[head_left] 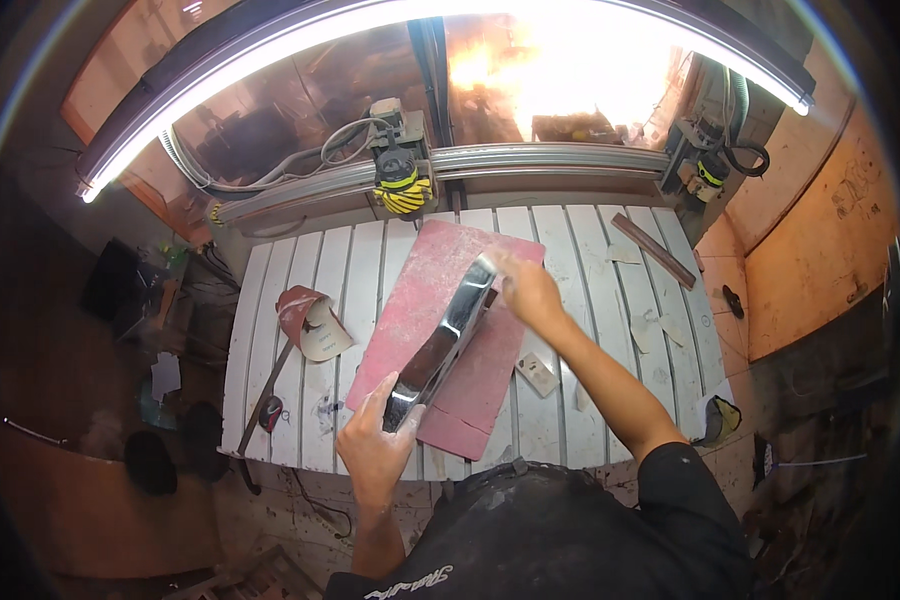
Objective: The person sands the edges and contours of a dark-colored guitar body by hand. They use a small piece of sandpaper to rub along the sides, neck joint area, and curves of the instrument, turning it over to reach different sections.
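A long, glossy, dark curved piece with mirror-like highlights (440, 345) lies slantwise above a worn pink board (410, 290). Its near end sits in my left hand (375, 440), fingers and thumb wrapped round the edges. At the far end, my right hand (532, 295) has its fingers closed on the tip; they are slightly smeared and whitish. What the piece is for or made of, I cannot tell. The pink board rests on a white slatted table (260, 380). Just right of the board is a small pale block with dark spots (537, 373).
Left of the board sits a curled red-brown sheet with a cream back (325, 335), beside a dark strip (260, 410). A brown bar (655, 250) and pale scraps (645, 333) lie at right. Behind runs a metal rail (540, 158) with a yellow-black striped machine head (403, 190).
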{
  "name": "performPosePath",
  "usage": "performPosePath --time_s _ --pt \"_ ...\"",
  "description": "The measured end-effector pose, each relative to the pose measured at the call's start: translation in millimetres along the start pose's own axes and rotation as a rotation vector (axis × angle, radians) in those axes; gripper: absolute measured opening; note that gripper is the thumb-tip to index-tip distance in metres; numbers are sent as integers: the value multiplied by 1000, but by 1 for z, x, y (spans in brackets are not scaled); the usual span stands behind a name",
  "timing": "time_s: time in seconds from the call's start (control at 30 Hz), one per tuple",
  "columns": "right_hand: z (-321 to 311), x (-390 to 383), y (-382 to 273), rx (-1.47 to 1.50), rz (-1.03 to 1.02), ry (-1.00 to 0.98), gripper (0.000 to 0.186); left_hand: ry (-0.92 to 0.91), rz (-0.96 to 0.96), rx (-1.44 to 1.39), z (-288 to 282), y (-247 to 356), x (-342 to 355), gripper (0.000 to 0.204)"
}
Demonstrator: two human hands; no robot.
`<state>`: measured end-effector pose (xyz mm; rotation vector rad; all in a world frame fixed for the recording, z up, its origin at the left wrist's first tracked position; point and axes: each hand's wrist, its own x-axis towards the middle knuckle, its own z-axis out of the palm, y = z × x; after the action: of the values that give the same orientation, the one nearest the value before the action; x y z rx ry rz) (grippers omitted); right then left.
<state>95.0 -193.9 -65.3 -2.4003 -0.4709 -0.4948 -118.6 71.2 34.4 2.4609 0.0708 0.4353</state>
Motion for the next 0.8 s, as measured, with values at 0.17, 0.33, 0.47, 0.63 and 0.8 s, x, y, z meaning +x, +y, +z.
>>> performPosePath --time_s 0.17,0.33,0.47,0.63,0.8 --pt "27 -7 47 203 217 -179 55 30 22 8 -1 -3 3 59" --pt "-21 -15 -3 127 127 108 55 33 15 20 4 0 1 60" --pt "-27 -15 -19 58 110 35 54 28 -15 9 1 0 0 60" --pt "-20 -31 -40 107 -287 57 51 24 7 17 1 -2 -1 60" --pt "-4 -18 -27 43 -75 205 54 11 1 14 2 0 0 60"
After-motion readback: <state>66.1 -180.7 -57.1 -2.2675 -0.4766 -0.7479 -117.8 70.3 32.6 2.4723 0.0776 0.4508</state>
